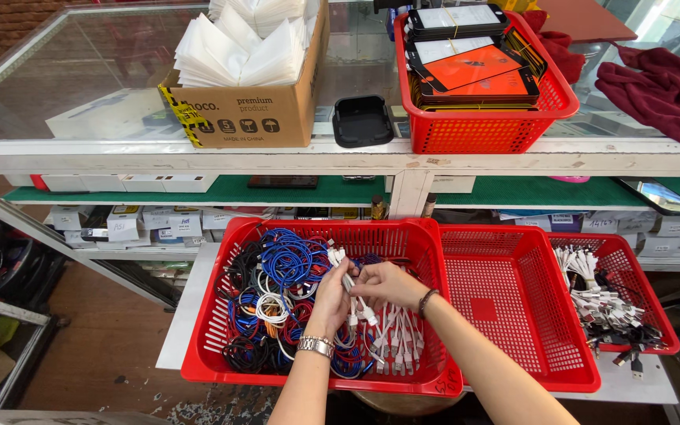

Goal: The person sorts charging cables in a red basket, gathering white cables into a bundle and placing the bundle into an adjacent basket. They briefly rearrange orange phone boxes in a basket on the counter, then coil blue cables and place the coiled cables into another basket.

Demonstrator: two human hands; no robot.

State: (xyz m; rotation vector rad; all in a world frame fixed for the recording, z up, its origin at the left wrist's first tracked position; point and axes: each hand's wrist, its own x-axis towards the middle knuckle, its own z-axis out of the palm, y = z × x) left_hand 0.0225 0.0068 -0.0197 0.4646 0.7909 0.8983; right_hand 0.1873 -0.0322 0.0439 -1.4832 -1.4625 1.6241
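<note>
A short white cable (349,285) is pinched between both hands over the red basket (206,346) nearest the person, its plug end sticking up between the fingertips so it can be pulled clear of the tangle below. The left hand (329,301), with a metal watch on its wrist, is closed on the lower part of that cable; the right hand (387,283), wearing a dark bracelet, is closed on its upper end. Under them lies a heap of coiled cables (277,275), blue, black, white and red, and beside it a loose row of white cables (391,338) laid out nearly straight, likely to keep them apart from the knot. Just to the right sits an empty red basket (513,315), and beyond that a third one (655,315) holding more white cables (600,295). All three rest on a low white bench (179,315). Above, on a glass counter (80,71), stand a cardboard box of white sleeves (245,79), a small black tray (362,120), and a red basket of phone screen panels (482,71).
</note>
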